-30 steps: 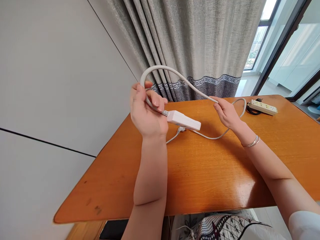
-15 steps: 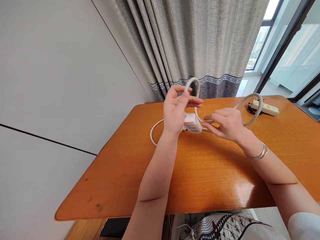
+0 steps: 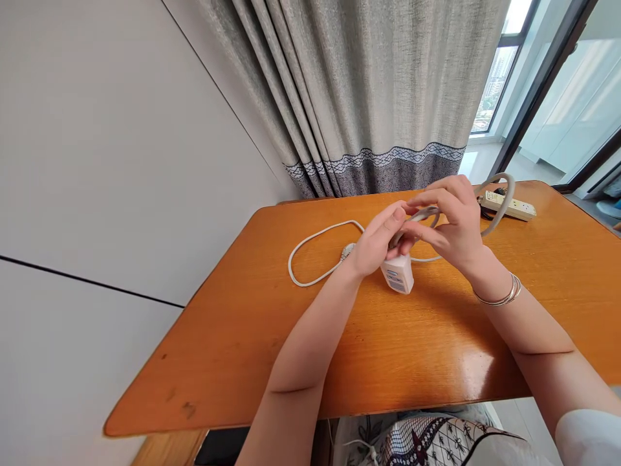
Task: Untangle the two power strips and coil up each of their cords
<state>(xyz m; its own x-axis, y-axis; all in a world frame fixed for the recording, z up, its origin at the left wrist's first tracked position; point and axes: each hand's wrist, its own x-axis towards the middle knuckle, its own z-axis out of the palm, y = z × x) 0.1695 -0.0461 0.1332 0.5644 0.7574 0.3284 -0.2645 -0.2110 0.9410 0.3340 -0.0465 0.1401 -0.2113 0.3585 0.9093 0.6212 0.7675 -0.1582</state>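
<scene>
My left hand [image 3: 379, 238] is closed around part of a white power cord [image 3: 504, 204], with its fingers partly hidden behind the loop. Touching it from the right, my right hand [image 3: 450, 220] pinches the same cord between thumb and fingers. A thick loop of the cord rises to the right of my right wrist. Just below the hands hangs or rests a white power strip [image 3: 398, 275] with its sockets facing me; its upper part is hidden by my left hand. The plug [image 3: 347, 251] lies on the table left of my left hand, beside a curved length of cord.
A second, cream power strip [image 3: 509, 205] with a black cord lies at the table's back right. The wooden table [image 3: 233, 349] has rounded corners. A grey curtain [image 3: 388, 84] hangs behind it, and a white panel wall [image 3: 87, 162] stands on the left.
My left hand has moved right and down with the cord, bringing the white power strip along. My right hand has risen slightly, and both hands now meet. The plug has come into view.
</scene>
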